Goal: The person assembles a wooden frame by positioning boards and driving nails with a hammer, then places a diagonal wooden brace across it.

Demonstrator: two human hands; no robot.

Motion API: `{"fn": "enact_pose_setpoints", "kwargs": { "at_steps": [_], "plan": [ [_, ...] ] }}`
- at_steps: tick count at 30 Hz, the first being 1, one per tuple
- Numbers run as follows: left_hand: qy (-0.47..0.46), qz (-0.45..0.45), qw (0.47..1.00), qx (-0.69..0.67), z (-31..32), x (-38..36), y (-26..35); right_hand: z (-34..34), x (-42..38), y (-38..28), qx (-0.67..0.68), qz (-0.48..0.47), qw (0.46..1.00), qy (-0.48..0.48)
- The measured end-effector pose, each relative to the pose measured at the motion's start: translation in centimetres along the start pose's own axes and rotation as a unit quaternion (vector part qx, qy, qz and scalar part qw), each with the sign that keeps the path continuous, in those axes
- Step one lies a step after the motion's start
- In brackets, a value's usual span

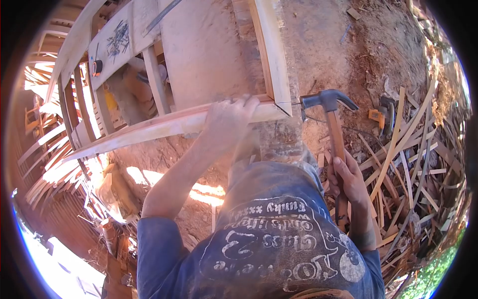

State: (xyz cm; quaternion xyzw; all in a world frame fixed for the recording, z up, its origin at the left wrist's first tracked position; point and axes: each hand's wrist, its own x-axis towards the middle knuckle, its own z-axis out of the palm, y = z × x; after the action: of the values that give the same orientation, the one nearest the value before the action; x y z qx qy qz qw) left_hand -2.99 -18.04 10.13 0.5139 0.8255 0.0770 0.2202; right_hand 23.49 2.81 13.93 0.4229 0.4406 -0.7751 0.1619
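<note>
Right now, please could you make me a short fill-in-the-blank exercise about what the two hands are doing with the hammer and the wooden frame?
1. The right hand grips a ____ by its wooden handle.
2. The left hand rests on a long wooden ____ of the frame.
3. The hammer head is beside the frame's ____.
4. On the ground at the right lies a pile of wood ____.

Missing words: hammer; strip; corner; offcuts
</note>
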Motion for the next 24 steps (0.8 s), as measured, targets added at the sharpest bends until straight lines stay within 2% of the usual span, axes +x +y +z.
{"fn": "enact_pose_setpoints", "kwargs": {
  "at_steps": [2,5,10,13,15,16,17,18,20,22,24],
  "plan": [
    [0.012,0.008,1.0,0.006,0.0,-0.1,0.0,0.1,0.0,0.0,0.003,0.004,1.0,0.0],
    [-0.025,-0.009,1.0,-0.017,-0.6,0.1,0.1,0.5,-0.2,0.0,0.006,0.01,1.0,0.007],
    [0.002,0.0,1.0,-0.002,0.1,-0.2,-0.2,0.3,-0.2,-0.1,0.004,-0.009,1.0,0.013],
    [0.001,0.004,1.0,0.001,0.0,-0.1,-0.2,-1.7,-0.8,-0.5,0.039,0.0,0.992,0.124],
    [0.006,0.007,1.0,0.004,-0.1,-0.1,-0.2,-6.0,-1.8,-0.7,0.037,-0.097,0.977,0.189],
    [0.011,0.012,1.0,0.006,-0.1,-0.2,-0.2,-7.7,-2.3,-1.3,0.123,-0.125,0.955,0.24],
    [0.014,0.015,1.0,0.009,-0.1,-0.2,-0.1,-10.4,-3.0,-1.5,0.171,-0.177,0.934,0.258],
    [0.008,0.013,1.0,0.008,0.0,-0.1,-0.1,-14.8,-3.1,-0.9,0.234,-0.22,0.929,0.185],
    [-0.003,0.006,1.0,0.011,0.0,-0.1,0.0,-9.5,-1.7,-3.6,0.256,-0.234,0.856,0.384],
    [0.003,0.001,1.0,0.009,0.1,0.0,0.1,-4.6,-0.4,0.0,0.126,-0.232,0.921,0.286],
    [0.012,0.005,1.0,0.025,0.8,-0.1,0.0,-2.2,-0.6,0.1,0.06,-0.096,0.98,0.161]
  ]
}}
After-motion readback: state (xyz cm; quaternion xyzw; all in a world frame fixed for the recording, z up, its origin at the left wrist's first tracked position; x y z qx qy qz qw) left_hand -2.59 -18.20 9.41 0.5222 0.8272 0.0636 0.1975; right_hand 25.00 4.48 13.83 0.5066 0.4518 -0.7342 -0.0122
